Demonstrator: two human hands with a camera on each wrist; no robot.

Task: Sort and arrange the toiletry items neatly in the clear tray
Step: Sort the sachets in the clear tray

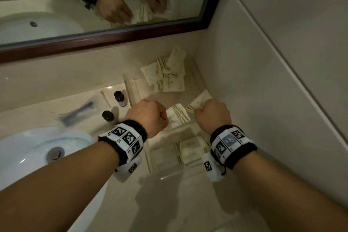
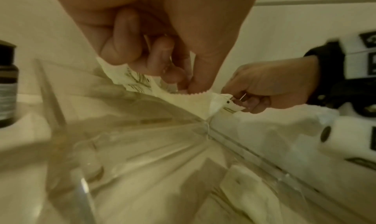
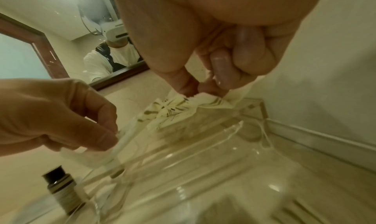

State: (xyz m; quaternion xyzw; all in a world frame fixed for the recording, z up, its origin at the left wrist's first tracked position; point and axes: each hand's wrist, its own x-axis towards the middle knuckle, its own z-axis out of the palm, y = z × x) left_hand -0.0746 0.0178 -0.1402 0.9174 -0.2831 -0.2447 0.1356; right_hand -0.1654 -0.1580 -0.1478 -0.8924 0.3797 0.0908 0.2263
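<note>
Both hands hover over the clear tray (image 1: 150,156) by the wall. My left hand (image 1: 162,117) pinches a cream sachet with gold stripes (image 1: 178,116) by its top edge, thumb against fingers (image 2: 187,89), and the sachet (image 2: 183,99) hangs above the tray's divider (image 2: 207,127). My right hand (image 1: 197,111) pinches a second striped sachet (image 1: 200,100) by its serrated edge (image 3: 205,98), just right of the first. More sachets (image 1: 190,153) lie in the tray's near compartment. A loose pile of sachets (image 1: 167,73) sits behind the tray.
Two small dark bottles (image 1: 119,98) (image 1: 107,117) stand left of the tray, beside a wrapped toothbrush (image 1: 79,111). The white sink basin (image 1: 37,149) is at the lower left. A framed mirror (image 1: 113,37) runs along the back and a tiled wall (image 1: 263,100) closes the right.
</note>
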